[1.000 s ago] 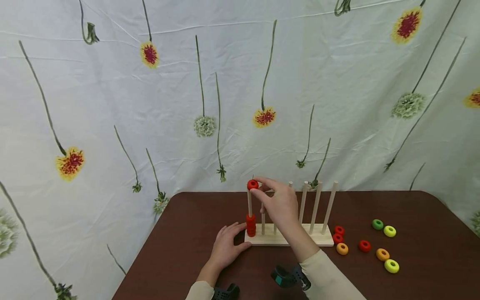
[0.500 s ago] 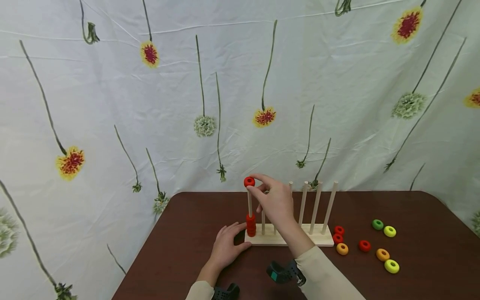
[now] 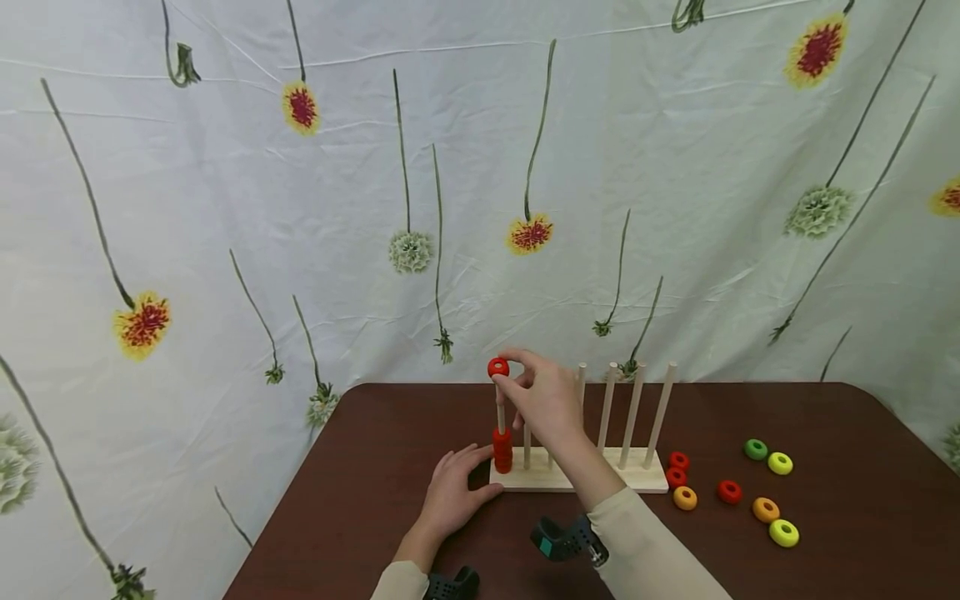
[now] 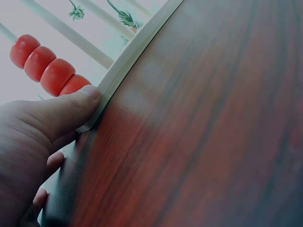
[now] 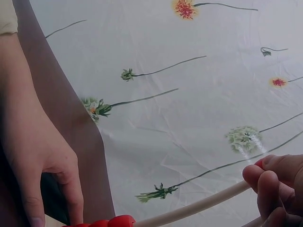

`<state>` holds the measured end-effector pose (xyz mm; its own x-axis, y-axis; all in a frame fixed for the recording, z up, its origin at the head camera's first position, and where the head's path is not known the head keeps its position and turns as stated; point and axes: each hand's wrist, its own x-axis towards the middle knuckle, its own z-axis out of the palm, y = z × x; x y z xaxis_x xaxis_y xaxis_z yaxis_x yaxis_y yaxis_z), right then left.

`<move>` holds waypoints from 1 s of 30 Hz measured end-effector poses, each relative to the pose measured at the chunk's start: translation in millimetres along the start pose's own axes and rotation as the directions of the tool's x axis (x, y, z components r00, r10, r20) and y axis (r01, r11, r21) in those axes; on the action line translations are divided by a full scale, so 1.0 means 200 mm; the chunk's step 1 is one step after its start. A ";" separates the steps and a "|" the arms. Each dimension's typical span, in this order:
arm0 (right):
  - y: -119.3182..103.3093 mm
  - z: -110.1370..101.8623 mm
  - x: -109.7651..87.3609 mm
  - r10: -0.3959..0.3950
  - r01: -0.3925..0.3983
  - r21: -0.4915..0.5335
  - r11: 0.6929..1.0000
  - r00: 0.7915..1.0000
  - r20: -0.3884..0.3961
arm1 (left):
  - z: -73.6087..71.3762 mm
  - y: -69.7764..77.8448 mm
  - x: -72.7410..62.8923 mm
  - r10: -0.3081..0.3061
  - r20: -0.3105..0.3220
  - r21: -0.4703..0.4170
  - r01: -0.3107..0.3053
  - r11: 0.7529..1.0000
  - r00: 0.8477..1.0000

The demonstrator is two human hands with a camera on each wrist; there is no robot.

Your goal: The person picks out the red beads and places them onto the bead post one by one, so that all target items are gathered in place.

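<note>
A wooden peg rack with several upright pegs stands on the table. Its leftmost peg carries a stack of several red beads. My right hand pinches one more red bead between thumb and index finger, right at the top of that peg. My left hand holds the left end of the rack's base, thumb at the front corner and index finger at the far side. In the left wrist view the thumb presses on the base edge below the red stack; the other fingers are partly hidden.
Right of the rack lie loose beads: red, orange, yellow and green. The dark brown table ends at a flower-printed cloth behind. My right forearm crosses in front of the middle pegs.
My right hand has shifted slightly left with the red bead, bringing it over the leftmost peg's tip. The bead's tilt has changed a little. My left hand has stayed put.
</note>
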<state>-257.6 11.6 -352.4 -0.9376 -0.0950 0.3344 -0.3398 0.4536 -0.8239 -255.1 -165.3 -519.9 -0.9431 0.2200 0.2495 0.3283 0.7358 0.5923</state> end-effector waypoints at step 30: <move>0.06 -0.01 -0.04 -0.076 0.076 -0.020 0.997 0.997 -0.018 | 0.00 0.01 0.00 0.004 -0.001 -0.018 -0.004 1.000 1.000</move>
<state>-254.5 19.1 -363.6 -0.9076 -0.1129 0.4044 -0.4082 0.4628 -0.7869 -254.9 -164.3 -518.3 -0.9416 0.2229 0.2526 0.3334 0.7234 0.6046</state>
